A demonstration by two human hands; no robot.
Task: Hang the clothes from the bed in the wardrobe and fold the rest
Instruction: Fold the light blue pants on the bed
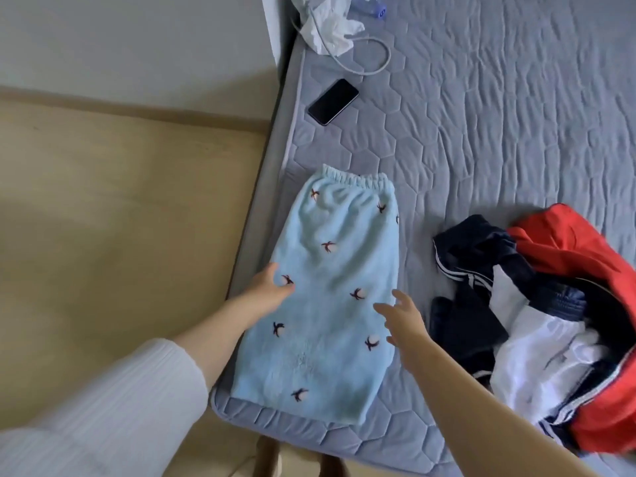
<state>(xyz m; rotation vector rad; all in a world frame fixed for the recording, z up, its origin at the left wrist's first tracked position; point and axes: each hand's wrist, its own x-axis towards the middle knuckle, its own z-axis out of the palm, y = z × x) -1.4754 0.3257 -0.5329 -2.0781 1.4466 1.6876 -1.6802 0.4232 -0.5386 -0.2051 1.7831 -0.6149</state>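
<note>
The pile (550, 311) of red, navy and white clothes at the right of the bed (499, 115) is crumpled, so its separate garments are hard to tell apart, and its lower right part is cut off by the frame edge. At the top edge, a white cloth (327, 25) and a cable (375, 60) are partly cut off, and a bluish item beside them is too cropped to identify. The blue pants (330, 290), with small dark bird motifs, lie flat near the bed's left edge, long axis running away from the person, elastic waistband at the far end, near end at the bed's corner. The left hand (272, 287) rests on the pants' left edge, fingers relaxed. The right hand (402, 318) hovers over their right edge, fingers spread, holding nothing. A phone (333, 101) lies farther up.
</note>
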